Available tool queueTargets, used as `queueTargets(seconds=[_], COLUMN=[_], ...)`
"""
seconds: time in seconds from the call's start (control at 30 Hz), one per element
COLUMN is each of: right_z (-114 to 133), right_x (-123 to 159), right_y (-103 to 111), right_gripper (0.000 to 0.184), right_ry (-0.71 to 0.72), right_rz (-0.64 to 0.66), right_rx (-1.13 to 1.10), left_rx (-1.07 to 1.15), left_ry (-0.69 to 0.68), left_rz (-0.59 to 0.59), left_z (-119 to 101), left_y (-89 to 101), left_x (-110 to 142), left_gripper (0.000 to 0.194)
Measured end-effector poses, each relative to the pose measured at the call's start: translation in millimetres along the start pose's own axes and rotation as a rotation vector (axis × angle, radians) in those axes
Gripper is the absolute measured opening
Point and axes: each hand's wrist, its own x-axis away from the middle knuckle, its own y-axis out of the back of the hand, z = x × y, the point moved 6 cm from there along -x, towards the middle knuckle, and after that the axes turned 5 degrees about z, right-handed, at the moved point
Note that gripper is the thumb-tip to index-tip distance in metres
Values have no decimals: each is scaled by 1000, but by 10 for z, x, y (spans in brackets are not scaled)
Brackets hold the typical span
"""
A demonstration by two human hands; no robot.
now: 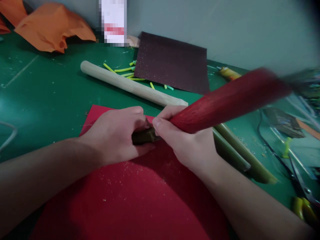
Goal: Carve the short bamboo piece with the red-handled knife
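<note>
My left hand (117, 135) is closed around a short dark olive-brown piece (144, 136) with a ridged end, which looks like wood or bamboo. Its far part is hidden in my palm. My right hand (190, 143) grips the near end of a thick red stick (225, 100). The stick slants up to the right, and its far end is smeared by motion. My right thumb and fingertips meet the exposed end of the dark piece. Both hands are above a red sheet (140, 200) sprinkled with fine shavings.
A pale wooden stick (132, 85) lies behind my hands, near a dark brown sheet (172, 63) over yellow-green strips. Two green-brown sticks (240, 150) lie right, with scissors (306, 193) beyond. Crumpled orange paper (55, 26) is at back left; a grey wall (237, 30) closes the back.
</note>
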Motion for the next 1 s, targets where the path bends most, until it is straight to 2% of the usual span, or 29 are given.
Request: queueTargets(seconds=[0.1,0.27,0.43,0.63,0.87,1.0], right_z=[-13,-45,-36,-14,-36,-12], right_x=[-1,19,24,-5,23,11], right_y=[-19,15,20,-5,41,7], right_gripper=[24,25,25,23,23,24], right_ry=[0,2,14,-15,-14,3], right_rz=[44,-80,-104,24,-113,-27], right_rx=[-33,-23,-26,-19,11,9], left_rx=[7,6,19,-2,-19,3], left_ry=[-9,35,19,36,23,32], left_rz=[-24,7,-30,-32,-24,-23], left_z=[-4,10,9,14,3,12], left_y=[6,5,18,14,39,24], left_x=[-2,-4,3,1,-4,6], left_gripper=[32,33,36,37,38,39])
